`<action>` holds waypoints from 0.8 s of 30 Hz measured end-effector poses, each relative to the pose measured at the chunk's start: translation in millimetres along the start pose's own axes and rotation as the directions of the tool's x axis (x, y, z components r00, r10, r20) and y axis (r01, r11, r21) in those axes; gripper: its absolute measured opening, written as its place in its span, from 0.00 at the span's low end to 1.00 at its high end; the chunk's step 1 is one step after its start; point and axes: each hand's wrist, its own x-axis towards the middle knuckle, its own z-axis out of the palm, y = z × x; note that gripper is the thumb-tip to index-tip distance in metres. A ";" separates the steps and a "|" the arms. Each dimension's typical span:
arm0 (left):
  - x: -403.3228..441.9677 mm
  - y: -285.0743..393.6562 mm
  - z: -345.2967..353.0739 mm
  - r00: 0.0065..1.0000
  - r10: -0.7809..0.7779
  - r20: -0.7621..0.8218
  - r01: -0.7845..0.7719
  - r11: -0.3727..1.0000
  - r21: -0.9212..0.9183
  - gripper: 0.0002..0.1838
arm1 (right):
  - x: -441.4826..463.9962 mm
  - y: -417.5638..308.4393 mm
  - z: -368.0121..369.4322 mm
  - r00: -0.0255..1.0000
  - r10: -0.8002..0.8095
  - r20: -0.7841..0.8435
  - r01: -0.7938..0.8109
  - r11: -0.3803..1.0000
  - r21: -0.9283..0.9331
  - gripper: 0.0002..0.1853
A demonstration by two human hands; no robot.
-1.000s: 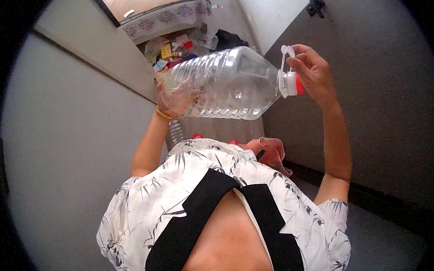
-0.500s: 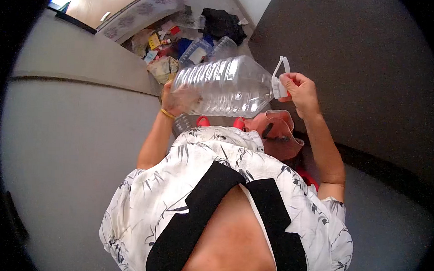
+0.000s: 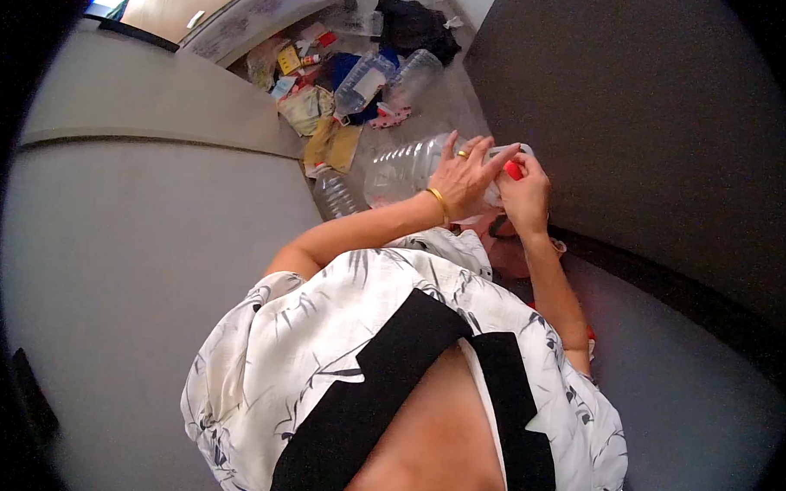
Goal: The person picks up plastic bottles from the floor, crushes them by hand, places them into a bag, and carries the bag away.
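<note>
A large clear plastic bottle (image 3: 406, 164) lies nearly sideways in front of me, its neck end toward the right. My left hand (image 3: 466, 177) rests over the bottle's shoulder, fingers stretched out toward the neck. At the neck end, my right hand (image 3: 526, 196) is closed, with a red cap (image 3: 512, 170) showing at its fingertips. Part of the white carry handle (image 3: 519, 149) shows just above that hand. My hands hide the neck, so I cannot tell whether the cap sits on it.
Clear bottles (image 3: 364, 82), a yellow box (image 3: 288, 60) and a black bag (image 3: 416, 28) lie on the floor ahead. A smaller red-capped bottle (image 3: 334, 191) stands near the grey panel (image 3: 150, 263) on my left. A dark panel (image 3: 622, 124) rises on the right.
My left hand has moved from the bottle's base to its neck end. The bottle sits slightly lower and partly behind that hand. My right hand stays at the neck end.
</note>
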 end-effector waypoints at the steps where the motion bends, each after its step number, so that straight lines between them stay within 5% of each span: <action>1: -6.4 -3.1 6.8 0.999 -0.019 0.037 0.020 0.999 -0.034 0.52 | -7.3 12.3 7.5 0.999 0.037 -0.027 -0.034 0.994 0.102 0.14; 7: -20.7 -12.8 12.1 0.980 0.008 0.197 0.007 0.997 -0.073 0.54 | -39.6 29.7 20.6 0.996 0.093 0.000 -0.092 0.988 0.126 0.17; 8: -20.9 -15.6 10.6 0.981 0.021 0.195 -0.003 0.996 -0.094 0.54 | -45.5 24.6 17.9 1.000 -0.005 -0.017 0.003 0.997 -0.079 0.18; 10: -26.2 -20.0 17.7 0.976 0.062 0.211 -0.034 0.990 -0.134 0.54 | -52.3 28.3 16.6 0.966 -0.255 0.033 0.257 0.948 -0.189 0.19; 16: -35.3 -51.6 36.4 0.872 0.240 0.428 -0.128 0.953 -0.273 0.60 | -57.8 75.7 23.1 0.658 -0.665 0.352 0.739 0.660 -0.135 0.19; 17: -35.9 -53.9 40.8 0.876 0.216 0.431 -0.102 0.957 -0.273 0.60 | -56.2 82.6 24.9 0.684 -0.610 0.399 0.692 0.716 -0.092 0.22; 20: -33.1 -50.9 23.4 0.917 0.105 0.384 -0.030 0.980 -0.196 0.60 | -49.7 45.6 19.9 0.883 -0.430 0.189 0.456 0.881 -0.124 0.25; 23: -36.6 -37.2 25.1 0.935 0.050 0.352 -0.054 0.999 0.003 0.51 | -43.0 48.8 22.1 0.975 0.187 0.123 -0.176 0.980 -0.095 0.25; 24: -36.3 -33.3 26.7 0.937 0.049 0.346 -0.066 0.997 0.039 0.50 | -39.5 50.0 22.4 0.957 0.223 0.188 -0.194 0.968 -0.158 0.23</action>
